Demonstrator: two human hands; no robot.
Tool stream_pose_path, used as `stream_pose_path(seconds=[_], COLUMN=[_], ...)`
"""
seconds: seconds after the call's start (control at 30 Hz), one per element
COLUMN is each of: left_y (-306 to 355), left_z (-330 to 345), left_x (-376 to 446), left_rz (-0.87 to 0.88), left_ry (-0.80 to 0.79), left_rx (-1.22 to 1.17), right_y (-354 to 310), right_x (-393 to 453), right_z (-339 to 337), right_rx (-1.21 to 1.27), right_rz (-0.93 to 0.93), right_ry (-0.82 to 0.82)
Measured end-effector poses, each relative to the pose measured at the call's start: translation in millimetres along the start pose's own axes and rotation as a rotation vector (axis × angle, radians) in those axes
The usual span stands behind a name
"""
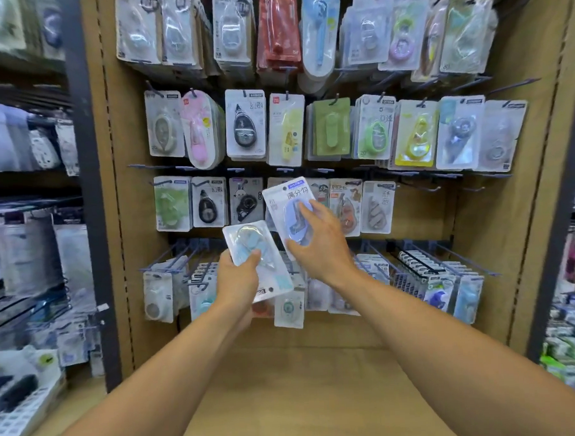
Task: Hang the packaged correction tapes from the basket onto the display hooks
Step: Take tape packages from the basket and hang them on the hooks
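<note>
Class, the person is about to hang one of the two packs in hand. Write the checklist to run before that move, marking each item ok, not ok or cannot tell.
1. Right hand has a firm grip on the purple-tape pack: ok.
2. That pack's hang hole faces up: ok.
3. Left hand holds the blue-tape pack clear of the other: ok.
4. Blue-tape pack is upright: not ok, its printed end points down.
5. A free hook exists in the third row: ok.
6. That hook suits this product: cannot tell.
</note>
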State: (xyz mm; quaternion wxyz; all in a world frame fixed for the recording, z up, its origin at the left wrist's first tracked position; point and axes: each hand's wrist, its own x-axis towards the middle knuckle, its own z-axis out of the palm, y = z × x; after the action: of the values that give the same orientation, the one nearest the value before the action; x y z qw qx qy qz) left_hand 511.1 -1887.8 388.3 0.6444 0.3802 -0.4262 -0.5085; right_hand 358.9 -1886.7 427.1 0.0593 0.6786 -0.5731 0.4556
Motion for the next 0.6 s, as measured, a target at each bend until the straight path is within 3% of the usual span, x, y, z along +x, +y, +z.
stream_pose_path(seconds=[0.23, 0.6], left_y=[9, 2], left_z=[-14, -2], left_x=[-4, -8], left_rz=[0.105, 0.115], left_ry=[-0.046, -0.025], left_rx=[0.197, 0.22], right_y=[7, 29], right_x=[34, 45], right_z=[28, 44], right_rx=[-0.019, -0.02], right_rz=[0.08, 0.016], right_ry=[0.0, 0.055])
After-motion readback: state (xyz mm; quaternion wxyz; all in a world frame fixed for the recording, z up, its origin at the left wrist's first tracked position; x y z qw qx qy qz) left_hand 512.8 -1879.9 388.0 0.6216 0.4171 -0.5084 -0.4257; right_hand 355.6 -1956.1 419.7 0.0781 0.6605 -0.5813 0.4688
